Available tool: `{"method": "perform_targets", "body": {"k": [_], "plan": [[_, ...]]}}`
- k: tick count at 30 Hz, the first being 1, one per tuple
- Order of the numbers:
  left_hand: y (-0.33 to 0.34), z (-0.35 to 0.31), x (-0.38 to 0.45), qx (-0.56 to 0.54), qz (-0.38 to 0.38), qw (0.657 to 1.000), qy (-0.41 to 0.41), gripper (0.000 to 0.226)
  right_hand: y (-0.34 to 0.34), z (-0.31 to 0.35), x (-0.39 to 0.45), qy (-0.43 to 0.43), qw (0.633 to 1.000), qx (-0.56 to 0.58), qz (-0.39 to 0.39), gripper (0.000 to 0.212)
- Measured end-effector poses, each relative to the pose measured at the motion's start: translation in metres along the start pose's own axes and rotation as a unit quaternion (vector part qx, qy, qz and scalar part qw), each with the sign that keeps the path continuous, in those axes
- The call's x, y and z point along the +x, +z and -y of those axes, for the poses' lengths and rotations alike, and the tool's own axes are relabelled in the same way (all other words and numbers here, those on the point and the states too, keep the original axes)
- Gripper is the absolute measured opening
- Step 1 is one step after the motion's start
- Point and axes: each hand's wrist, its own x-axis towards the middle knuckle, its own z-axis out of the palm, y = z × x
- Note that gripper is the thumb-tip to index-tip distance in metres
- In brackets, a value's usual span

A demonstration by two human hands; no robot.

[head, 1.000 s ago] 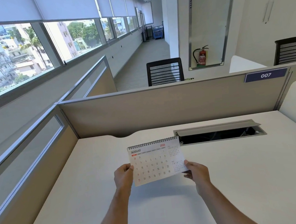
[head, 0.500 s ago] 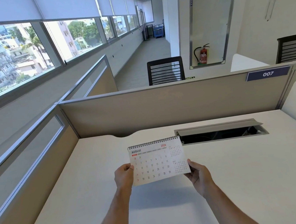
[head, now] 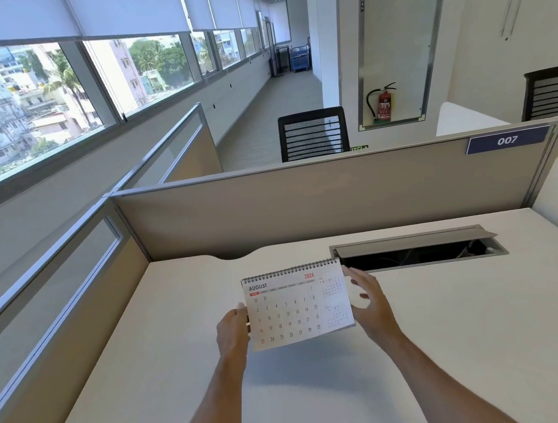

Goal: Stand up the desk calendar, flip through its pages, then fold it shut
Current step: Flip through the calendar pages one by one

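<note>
A white spiral-bound desk calendar point(head: 294, 308) showing AUGUST 2026 is held in the air above the white desk point(head: 472, 328), its face toward me and its wire binding on top. My left hand point(head: 233, 331) grips its left edge, thumb on the front. My right hand point(head: 369, 300) is at the calendar's right edge, fingers spread and blurred, reaching up along that side; it is not clearly gripping the calendar.
An open grey cable tray point(head: 415, 248) is sunk into the desk just behind the calendar. Beige partition walls point(head: 304, 201) close the desk at the back and left. A black mesh chair point(head: 312, 133) stands beyond the partition.
My right hand has left the calendar's lower right corner and risen along the right edge with fingers spread. The left hand still holds the left edge; the calendar has barely moved.
</note>
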Motion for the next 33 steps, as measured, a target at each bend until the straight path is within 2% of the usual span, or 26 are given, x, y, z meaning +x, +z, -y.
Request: {"method": "perform_targets", "body": {"k": [4, 6, 7, 9, 11, 15, 18, 21, 28, 33], "plan": [[-0.006, -0.005, -0.002, -0.088, 0.014, 0.995, -0.034, 0.073, -0.007, 0.023, 0.027, -0.067, 0.995, -0.058, 0.042, 0.022], [-0.010, -0.004, -0.001, -0.121, 0.026, 0.991, -0.050, 0.083, -0.009, 0.034, 0.041, -0.073, 0.996, -0.029, 0.045, 0.012], [-0.012, -0.003, -0.001, -0.130, 0.031, 0.989, -0.058, 0.087, -0.009, 0.042, 0.048, -0.058, 0.997, 0.022, 0.041, 0.008], [-0.014, 0.000, -0.001, -0.128, 0.040, 0.989, -0.066, 0.096, -0.008, 0.055, 0.061, -0.009, 0.994, 0.111, 0.002, 0.020], [-0.013, 0.000, -0.002, -0.117, 0.049, 0.989, -0.070, 0.098, -0.005, 0.065, 0.072, 0.038, 0.985, 0.163, -0.043, 0.007], [-0.005, -0.007, -0.008, -0.102, 0.067, 0.991, -0.062, 0.085, 0.003, 0.065, 0.089, 0.072, 0.983, 0.123, -0.111, 0.014], [-0.001, -0.010, -0.008, -0.097, 0.070, 0.992, -0.043, 0.078, 0.008, 0.058, 0.096, 0.103, 0.988, 0.051, -0.101, 0.038], [0.002, -0.010, -0.007, -0.082, 0.081, 0.993, -0.029, 0.077, 0.011, 0.048, 0.092, 0.123, 0.989, -0.003, -0.080, 0.047], [0.002, -0.005, -0.004, -0.058, 0.082, 0.995, -0.015, 0.078, 0.014, 0.020, 0.070, 0.129, 0.989, -0.028, -0.065, 0.041], [0.001, -0.001, -0.007, -0.049, 0.066, 0.997, -0.003, 0.080, 0.017, 0.014, 0.066, 0.138, 0.988, -0.052, -0.049, 0.024]]}}
